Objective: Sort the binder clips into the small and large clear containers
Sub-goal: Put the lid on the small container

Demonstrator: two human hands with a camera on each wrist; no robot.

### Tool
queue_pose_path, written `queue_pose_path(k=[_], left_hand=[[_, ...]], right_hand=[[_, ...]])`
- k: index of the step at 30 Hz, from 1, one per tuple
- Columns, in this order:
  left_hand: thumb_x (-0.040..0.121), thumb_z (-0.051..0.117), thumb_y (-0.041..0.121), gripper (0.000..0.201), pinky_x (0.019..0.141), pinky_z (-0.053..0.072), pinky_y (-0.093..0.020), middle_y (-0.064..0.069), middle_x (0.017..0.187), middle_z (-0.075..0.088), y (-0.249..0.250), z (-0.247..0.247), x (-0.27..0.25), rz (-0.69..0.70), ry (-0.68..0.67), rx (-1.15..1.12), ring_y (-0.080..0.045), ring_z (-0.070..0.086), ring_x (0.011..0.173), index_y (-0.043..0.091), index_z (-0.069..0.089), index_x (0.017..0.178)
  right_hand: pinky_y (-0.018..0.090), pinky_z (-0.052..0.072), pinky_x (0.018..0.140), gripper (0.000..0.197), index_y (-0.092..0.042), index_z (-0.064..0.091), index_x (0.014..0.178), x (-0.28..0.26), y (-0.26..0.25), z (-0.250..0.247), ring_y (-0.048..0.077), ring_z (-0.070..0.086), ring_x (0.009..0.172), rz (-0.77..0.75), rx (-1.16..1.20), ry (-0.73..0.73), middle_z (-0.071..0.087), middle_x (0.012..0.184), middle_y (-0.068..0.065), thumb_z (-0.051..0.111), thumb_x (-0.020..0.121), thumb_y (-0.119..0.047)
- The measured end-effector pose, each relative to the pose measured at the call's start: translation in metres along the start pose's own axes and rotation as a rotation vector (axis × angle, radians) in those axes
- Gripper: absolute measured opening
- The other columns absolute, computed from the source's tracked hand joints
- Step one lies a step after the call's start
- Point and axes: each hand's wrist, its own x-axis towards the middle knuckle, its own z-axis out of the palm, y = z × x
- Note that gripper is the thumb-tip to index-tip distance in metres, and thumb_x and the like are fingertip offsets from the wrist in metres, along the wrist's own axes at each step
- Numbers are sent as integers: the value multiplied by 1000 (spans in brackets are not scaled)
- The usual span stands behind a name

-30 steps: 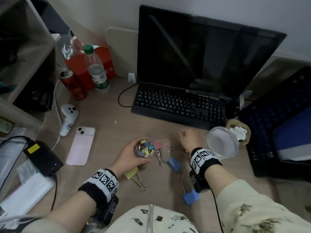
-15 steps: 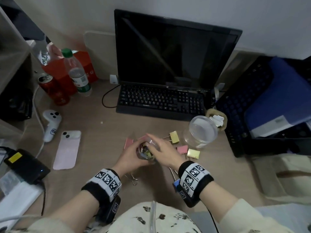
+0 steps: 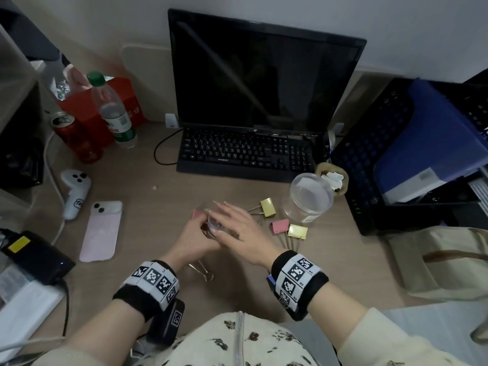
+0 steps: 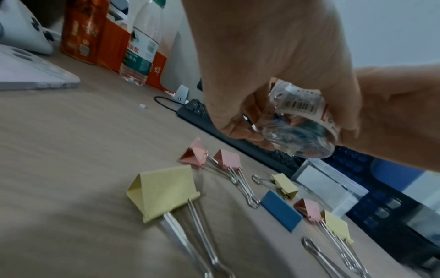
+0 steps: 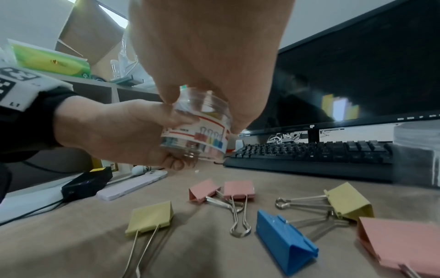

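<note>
Wooden bench [image 3: 148, 212], large clear container [image 3: 310, 198] standing open beside the keyboard [image 3: 245, 154], left hand [image 3: 190, 240] curled round the small clear container [image 5: 200, 129] raised above the bench, right hand [image 3: 244, 233] cupped over its top, large binder clips [image 5: 285, 242] scattered below

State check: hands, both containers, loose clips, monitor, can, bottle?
left hand: grips small container from the side
right hand: laid over the small container's top
small container: held off the desk, small clips inside
large container: upright on the desk, open, looks empty
large binder clips: loose on the desk, unsorted
monitor: screen dark
red can: upright, opened
water bottle: upright, capped
</note>
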Motion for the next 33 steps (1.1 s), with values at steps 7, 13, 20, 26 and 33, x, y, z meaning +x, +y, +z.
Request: queue_pose_path(k=[7,13,20,26,33], left_hand=[[48,83,39,59,73,52,-16,12,95,74,38,-19,-5,48,-187,-73,-3,69,85,20,65,101],[50,89,54,71,85,55,-37,-6,98,73,45,-21,-1,28,-220,-237,-24,69,92,12,67,103],[55,89,31,57,75,55,-23,-3,94,72,50,-18,-4,21,-130,-71,-8,68,85,15,64,104],[57,86,22,46,66,51,-22,0,93,66,37,-6,-3,29,16,97,-5,64,76,24,59,94],[55,83,25,40,71,49,-28,6,92,60,30,-6,8,44,81,335,-13,58,83,24,62,89]], right_hand=[[34,25,116,47,-34,48,138,0,-11,-26,-1,33,136,-52,280,32,44,146,-13,44,93,-49],[44,38,111,35,-19,61,129,3,-28,-41,9,46,131,-104,561,85,56,137,-4,48,99,-30],[38,29,116,42,-37,53,134,5,-26,-42,3,37,135,-38,350,54,48,144,-11,46,94,-48],[43,21,118,53,-42,37,144,5,-17,-20,13,24,143,51,120,58,28,156,-10,54,94,-41],[30,42,104,60,-33,49,137,11,-16,-22,8,52,121,93,240,170,58,130,-9,73,82,-33]])
